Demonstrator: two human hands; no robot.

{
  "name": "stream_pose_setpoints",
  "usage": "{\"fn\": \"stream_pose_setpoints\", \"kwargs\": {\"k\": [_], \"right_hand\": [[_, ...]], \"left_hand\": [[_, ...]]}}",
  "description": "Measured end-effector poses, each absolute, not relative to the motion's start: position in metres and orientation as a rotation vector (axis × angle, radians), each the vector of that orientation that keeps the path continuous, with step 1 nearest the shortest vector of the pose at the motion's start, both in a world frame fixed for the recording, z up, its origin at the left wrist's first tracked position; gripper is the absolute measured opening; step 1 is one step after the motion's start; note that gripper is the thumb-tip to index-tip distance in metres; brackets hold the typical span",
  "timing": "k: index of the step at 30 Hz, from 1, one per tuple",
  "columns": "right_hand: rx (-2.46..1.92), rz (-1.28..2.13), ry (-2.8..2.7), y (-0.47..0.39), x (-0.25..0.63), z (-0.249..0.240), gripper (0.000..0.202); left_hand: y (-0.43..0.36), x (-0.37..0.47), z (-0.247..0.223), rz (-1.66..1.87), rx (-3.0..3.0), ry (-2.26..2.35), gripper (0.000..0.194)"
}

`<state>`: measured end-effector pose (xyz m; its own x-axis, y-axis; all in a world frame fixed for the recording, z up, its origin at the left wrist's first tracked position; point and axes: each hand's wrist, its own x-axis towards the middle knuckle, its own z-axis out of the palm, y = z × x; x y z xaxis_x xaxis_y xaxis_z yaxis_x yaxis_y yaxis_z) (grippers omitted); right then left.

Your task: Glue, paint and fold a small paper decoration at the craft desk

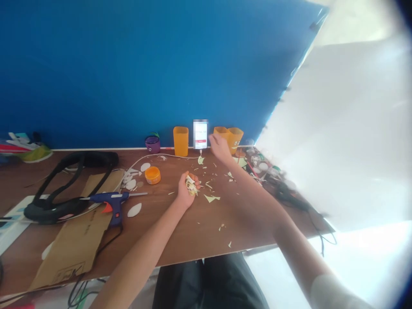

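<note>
Cupped palm up over the middle of the brown table (180, 231), my left hand (188, 189) holds a small heap of pale paper scraps (192, 184). My right hand (219, 146) is raised near the back, in front of the orange cups (234, 139) and just right of the lit phone (200, 135). Its fingers look bent together, and what they hold, if anything, is too small to make out. More pale green scraps (211, 198) lie scattered between and below the hands.
A blue glue gun (112, 201), cardboard (72, 244) and a black strapped object (48, 210) lie at left. Behind them stand a purple pot (152, 144) and an orange cup (180, 141); nearer is an orange jar (152, 175). Clutter (264, 165) fills the back right.
</note>
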<state>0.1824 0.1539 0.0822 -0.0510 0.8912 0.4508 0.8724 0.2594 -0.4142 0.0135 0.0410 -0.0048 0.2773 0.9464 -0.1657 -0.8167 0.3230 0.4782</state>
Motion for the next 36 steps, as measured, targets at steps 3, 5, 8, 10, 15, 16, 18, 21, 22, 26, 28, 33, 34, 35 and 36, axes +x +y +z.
{"fn": "stream_pose_setpoints", "kwargs": {"k": [3, 5, 8, 10, 15, 16, 18, 21, 22, 26, 28, 33, 34, 35, 36], "right_hand": [[-1.998, -0.051, -1.807, 0.118, 0.229, 0.043, 0.05], [-2.086, -0.101, -1.788, 0.103, 0.243, 0.021, 0.044], [-2.145, -0.14, -1.795, 0.092, 0.245, 0.002, 0.045], [-2.151, -0.136, -1.813, 0.089, 0.24, -0.001, 0.047], [-2.029, -0.032, -1.978, 0.08, 0.231, 0.006, 0.042], [-2.005, -0.019, -1.997, 0.079, 0.231, 0.008, 0.041], [-1.988, -0.025, -1.989, 0.078, 0.234, 0.014, 0.04], [-2.057, -0.088, -1.874, 0.079, 0.254, 0.025, 0.037], [-2.126, -0.12, -1.799, 0.079, 0.264, 0.028, 0.037], [-2.405, -0.172, -1.684, 0.073, 0.306, 0.032, 0.032], [-2.447, -0.138, -1.695, 0.069, 0.322, 0.03, 0.029], [-2.484, -0.027, -1.725, 0.067, 0.338, 0.025, 0.031], [-2.48, -0.006, -1.737, 0.068, 0.339, 0.024, 0.031], [-2.472, 0.015, -1.752, 0.069, 0.34, 0.024, 0.03], [-2.46, 0.034, -1.764, 0.069, 0.341, 0.024, 0.03]], "left_hand": [[0.045, 0.01, -0.006, 1.2, 0.32, 0.431, 0.029], [0.046, 0.009, -0.008, 1.191, 0.312, 0.413, 0.029], [0.046, 0.007, -0.008, 1.187, 0.303, 0.393, 0.028], [0.045, 0.006, -0.007, 1.191, 0.309, 0.389, 0.028], [0.044, 0.006, -0.003, 1.181, 0.323, 0.412, 0.029], [0.044, 0.007, -0.003, 1.177, 0.327, 0.417, 0.029], [0.044, 0.007, -0.003, 1.173, 0.336, 0.424, 0.029], [0.045, 0.007, -0.004, 1.168, 0.345, 0.426, 0.03], [0.045, 0.007, -0.004, 1.167, 0.346, 0.426, 0.03], [0.045, 0.008, -0.005, 1.172, 0.343, 0.415, 0.028], [0.045, 0.008, -0.005, 1.171, 0.349, 0.41, 0.028], [0.045, 0.007, -0.005, 1.161, 0.357, 0.411, 0.029], [0.045, 0.007, -0.004, 1.16, 0.357, 0.415, 0.029], [0.045, 0.007, -0.004, 1.159, 0.359, 0.419, 0.03], [0.044, 0.007, -0.004, 1.158, 0.363, 0.42, 0.03]]}}
